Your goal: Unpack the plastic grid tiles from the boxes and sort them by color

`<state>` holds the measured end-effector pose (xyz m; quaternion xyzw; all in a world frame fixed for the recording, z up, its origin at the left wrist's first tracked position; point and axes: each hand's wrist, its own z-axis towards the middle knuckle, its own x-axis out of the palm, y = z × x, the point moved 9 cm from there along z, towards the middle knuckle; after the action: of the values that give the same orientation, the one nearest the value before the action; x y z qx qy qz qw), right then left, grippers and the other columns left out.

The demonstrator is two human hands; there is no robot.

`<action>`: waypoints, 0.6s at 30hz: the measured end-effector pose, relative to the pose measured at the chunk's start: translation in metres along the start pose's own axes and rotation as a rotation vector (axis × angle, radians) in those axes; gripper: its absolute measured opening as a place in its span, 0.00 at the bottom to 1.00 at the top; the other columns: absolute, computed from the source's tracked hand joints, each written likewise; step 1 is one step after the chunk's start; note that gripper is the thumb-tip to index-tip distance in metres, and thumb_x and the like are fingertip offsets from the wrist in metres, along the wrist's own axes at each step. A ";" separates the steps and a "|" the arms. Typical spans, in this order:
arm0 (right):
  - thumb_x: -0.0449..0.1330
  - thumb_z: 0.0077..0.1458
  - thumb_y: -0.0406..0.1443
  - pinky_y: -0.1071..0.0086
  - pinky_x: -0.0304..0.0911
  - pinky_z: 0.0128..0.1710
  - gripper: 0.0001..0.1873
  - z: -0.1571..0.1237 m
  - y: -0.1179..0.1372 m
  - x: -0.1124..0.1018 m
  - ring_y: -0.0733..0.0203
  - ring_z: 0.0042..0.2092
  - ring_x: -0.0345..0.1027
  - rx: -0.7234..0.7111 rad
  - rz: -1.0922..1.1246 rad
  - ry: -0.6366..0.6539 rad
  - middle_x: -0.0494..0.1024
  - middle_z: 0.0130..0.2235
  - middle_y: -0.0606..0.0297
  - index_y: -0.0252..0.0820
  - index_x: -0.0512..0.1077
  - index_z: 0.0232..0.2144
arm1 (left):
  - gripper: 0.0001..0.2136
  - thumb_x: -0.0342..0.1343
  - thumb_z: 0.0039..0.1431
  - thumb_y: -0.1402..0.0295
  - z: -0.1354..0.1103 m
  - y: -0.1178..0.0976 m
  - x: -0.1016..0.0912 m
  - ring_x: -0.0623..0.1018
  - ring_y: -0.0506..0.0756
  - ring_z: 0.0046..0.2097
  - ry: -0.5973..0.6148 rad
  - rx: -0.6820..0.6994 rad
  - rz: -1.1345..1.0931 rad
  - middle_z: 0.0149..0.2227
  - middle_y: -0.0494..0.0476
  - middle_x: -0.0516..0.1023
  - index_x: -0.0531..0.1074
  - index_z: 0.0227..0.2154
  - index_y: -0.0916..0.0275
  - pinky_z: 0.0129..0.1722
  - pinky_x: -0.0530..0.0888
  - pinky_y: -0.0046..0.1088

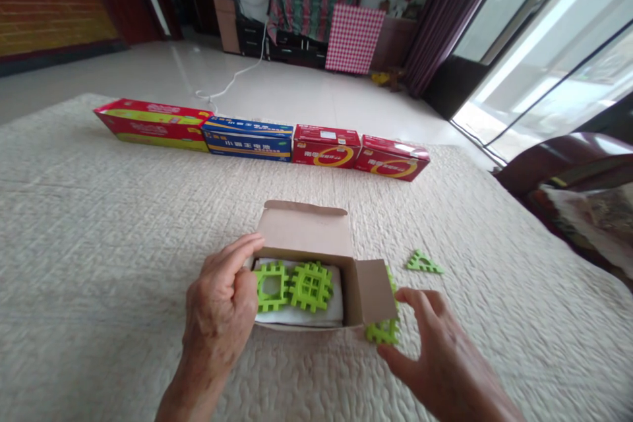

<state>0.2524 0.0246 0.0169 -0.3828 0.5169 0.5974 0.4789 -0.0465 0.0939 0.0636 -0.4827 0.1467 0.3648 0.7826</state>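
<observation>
An open cardboard box (352, 290) stands on the quilted cover, its lid folded back and its right flap out. Inside, on white padding (301, 319), lie a green building piece with a round hole (279, 300) and one with a window grid (311, 286). My left hand (222, 293) is closed on the box's left side. Thumb and fingers apart, my right hand (430, 336) is beside the right flap, at a green square piece (383, 331) partly hidden under that flap. Farther right lies a green triangular piece (424, 263).
Behind the box, a row of closed cartons crosses the quilted cover (148, 211): a red-and-yellow carton (158, 125), a blue carton (250, 142) and two red cartons (326, 147). A sofa arm (568, 158) is at the right. A white cable (232, 79) runs over the floor.
</observation>
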 end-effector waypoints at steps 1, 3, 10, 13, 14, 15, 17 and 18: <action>0.62 0.40 0.40 0.65 0.68 0.25 0.27 0.000 0.001 0.002 0.52 0.37 0.73 0.009 0.004 0.003 0.71 0.42 0.57 0.49 0.63 0.46 | 0.18 0.46 0.54 0.74 0.000 0.000 0.000 0.78 0.56 0.50 0.001 0.001 -0.001 0.47 0.54 0.80 0.78 0.42 0.61 0.54 0.74 0.33; 0.61 0.39 0.38 0.64 0.68 0.25 0.28 0.000 0.001 0.009 0.51 0.37 0.72 0.044 0.009 0.027 0.70 0.42 0.57 0.49 0.63 0.46 | 0.18 0.46 0.54 0.74 0.000 0.001 0.001 0.78 0.56 0.50 0.003 0.003 -0.003 0.47 0.54 0.80 0.77 0.43 0.61 0.54 0.73 0.33; 0.59 0.41 0.37 0.58 0.70 0.30 0.23 0.002 0.005 0.023 0.51 0.36 0.71 0.110 0.023 0.118 0.69 0.39 0.57 0.47 0.66 0.43 | 0.18 0.46 0.54 0.74 0.000 0.002 0.001 0.78 0.56 0.49 -0.002 0.008 -0.002 0.47 0.54 0.80 0.78 0.43 0.60 0.53 0.74 0.34; 0.57 0.41 0.36 0.58 0.70 0.29 0.20 0.002 0.011 0.023 0.49 0.37 0.71 0.117 -0.003 0.101 0.69 0.39 0.56 0.44 0.65 0.41 | 0.18 0.46 0.54 0.74 0.000 0.002 0.001 0.78 0.56 0.49 -0.003 -0.001 -0.006 0.47 0.54 0.81 0.78 0.42 0.60 0.53 0.74 0.34; 0.57 0.41 0.36 0.59 0.69 0.28 0.19 0.002 0.011 0.023 0.49 0.36 0.71 0.111 -0.009 0.091 0.69 0.39 0.55 0.44 0.65 0.41 | 0.18 0.46 0.54 0.73 0.000 0.002 0.001 0.78 0.56 0.50 0.000 -0.009 -0.009 0.47 0.54 0.80 0.78 0.42 0.60 0.54 0.74 0.34; 0.57 0.41 0.37 0.59 0.69 0.27 0.19 0.002 0.009 0.021 0.49 0.36 0.71 0.102 -0.013 0.073 0.70 0.39 0.54 0.44 0.65 0.40 | 0.18 0.46 0.54 0.73 0.000 0.003 0.001 0.78 0.56 0.50 0.003 -0.018 -0.013 0.47 0.54 0.80 0.78 0.42 0.60 0.54 0.74 0.34; 0.58 0.42 0.38 0.60 0.70 0.26 0.19 0.001 0.001 0.014 0.50 0.34 0.72 0.066 -0.010 0.020 0.71 0.39 0.54 0.45 0.65 0.40 | 0.18 0.46 0.54 0.73 0.000 0.005 0.001 0.78 0.56 0.50 0.011 -0.040 -0.030 0.47 0.54 0.80 0.78 0.42 0.61 0.54 0.74 0.34; 0.59 0.42 0.40 0.61 0.70 0.25 0.19 0.000 -0.006 0.006 0.51 0.33 0.72 0.055 -0.014 -0.017 0.72 0.39 0.54 0.46 0.66 0.40 | 0.18 0.46 0.54 0.73 0.000 0.006 0.001 0.78 0.56 0.50 0.015 -0.051 -0.042 0.48 0.54 0.80 0.78 0.42 0.61 0.54 0.74 0.33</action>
<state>0.2564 0.0260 0.0095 -0.3680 0.5263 0.5831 0.4976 -0.0500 0.0959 0.0592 -0.5082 0.1330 0.3481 0.7765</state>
